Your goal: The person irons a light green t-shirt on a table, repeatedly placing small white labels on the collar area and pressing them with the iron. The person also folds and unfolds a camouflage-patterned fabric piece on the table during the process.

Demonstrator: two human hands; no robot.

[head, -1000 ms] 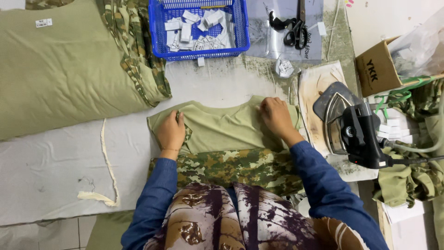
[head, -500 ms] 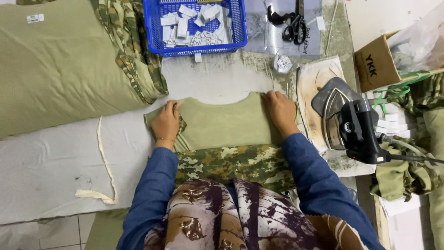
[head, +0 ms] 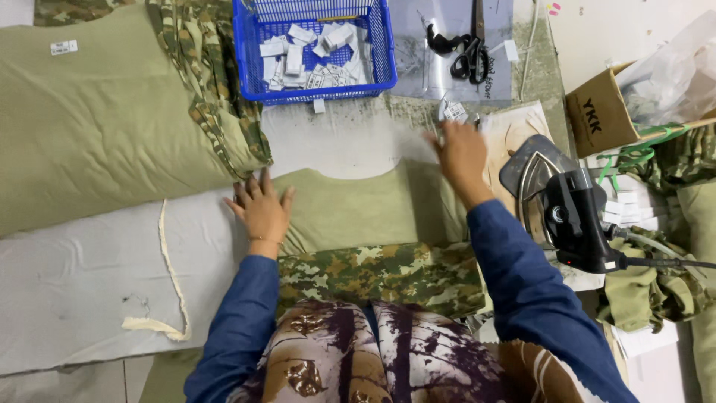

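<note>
An olive green garment (head: pixel 365 209) with a camouflage lower part (head: pixel 380 272) lies flat on the white padded table in front of me. My left hand (head: pixel 261 205) rests flat, fingers spread, on its left edge. My right hand (head: pixel 461 149) is lifted off the cloth and reaches toward a small white label (head: pixel 451 110) beyond the garment's top right corner. It is blurred and I cannot tell whether it touches the label.
A blue basket (head: pixel 250 52) of white labels stands at the back. Black scissors (head: pixel 471 56) lie to its right. A steam iron (head: pixel 563 198) rests tilted at the right, beside a cardboard box (head: pixel 597 116). A stack of olive and camouflage garments (head: pixel 112 127) fills the left.
My right hand has left the garment's top edge and moved up and right toward the label. My left hand slid left to the garment's edge and spread flat.
</note>
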